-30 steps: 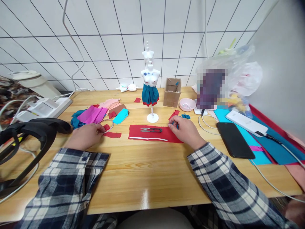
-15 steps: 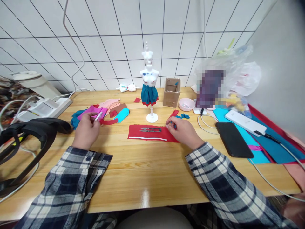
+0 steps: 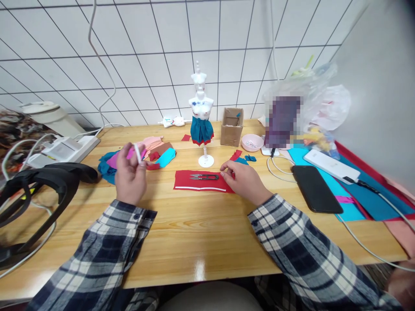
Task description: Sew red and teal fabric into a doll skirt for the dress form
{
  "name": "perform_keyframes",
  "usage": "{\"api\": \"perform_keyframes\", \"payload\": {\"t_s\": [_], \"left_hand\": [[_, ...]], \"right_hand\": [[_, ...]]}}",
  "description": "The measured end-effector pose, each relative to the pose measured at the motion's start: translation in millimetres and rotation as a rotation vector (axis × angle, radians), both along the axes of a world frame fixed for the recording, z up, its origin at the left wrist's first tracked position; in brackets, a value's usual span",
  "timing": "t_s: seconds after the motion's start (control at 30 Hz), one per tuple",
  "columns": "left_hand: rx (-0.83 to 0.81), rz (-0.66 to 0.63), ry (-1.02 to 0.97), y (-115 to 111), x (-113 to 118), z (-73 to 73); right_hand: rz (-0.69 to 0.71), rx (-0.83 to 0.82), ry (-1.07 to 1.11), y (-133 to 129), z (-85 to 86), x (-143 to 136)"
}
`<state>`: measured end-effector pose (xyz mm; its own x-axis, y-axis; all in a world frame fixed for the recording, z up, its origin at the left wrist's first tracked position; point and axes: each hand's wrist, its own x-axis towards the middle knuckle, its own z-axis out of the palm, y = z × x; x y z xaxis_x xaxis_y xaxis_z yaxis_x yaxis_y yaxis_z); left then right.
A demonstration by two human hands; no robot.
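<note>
Evidently, in the head view, the left hand (image 3: 130,179) is raised off the table (image 3: 181,242), its thumb and fingers clamped on a thin white object (image 3: 137,153) just before some fabric scraps (image 3: 166,157). The right hand (image 3: 244,180) is at the right end of a red cloth (image 3: 182,179), fingers curled; whether they pinch anything, I cannot tell. Black-handled snips (image 3: 205,177) lie on that cloth, above a white strip (image 3: 201,188) along its near edge. Behind stands a white mannequin (image 3: 201,106) in a teal skirt (image 3: 201,129).

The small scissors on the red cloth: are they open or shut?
Open: the scissors lie on the red cloth with their two blade tips visibly apart.
</note>
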<state>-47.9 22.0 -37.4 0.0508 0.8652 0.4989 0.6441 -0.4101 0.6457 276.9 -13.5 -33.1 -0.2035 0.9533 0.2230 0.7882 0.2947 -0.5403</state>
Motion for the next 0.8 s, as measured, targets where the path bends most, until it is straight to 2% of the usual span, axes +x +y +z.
{"api": "perform_keyframes", "payload": {"t_s": [0.03,0.1,0.2,0.27,0.47,0.67,0.8], "left_hand": [[0.019,-0.04,-0.124,-6.3,12.3,-0.4],[-0.041,-0.142,-0.233,-20.5,35.8,-1.2],[-0.193,-0.271,-0.211,-41.1,61.4,-2.3],[-0.213,-0.336,-0.139,-50.2,70.4,-2.6],[-0.124,-0.478,0.18,-52.6,75.1,-3.6],[-0.066,-0.492,0.263,-51.2,75.4,-5.8],[-0.086,-0.487,0.314,-53.0,76.3,-7.0]], "right_hand": [[0.015,0.01,0.015,-1.6,0.3,-2.6],[0.05,0.042,0.067,-5.9,1.3,-8.6],[0.123,0.114,0.168,-14.4,3.0,-18.4],[0.169,0.164,0.229,-20.2,3.5,-24.8],[0.284,0.306,0.332,-29.6,3.5,-37.3],[0.276,0.338,0.295,-29.1,2.4,-40.1],[0.256,0.352,0.272,-29.2,0.0,-41.0]]}}
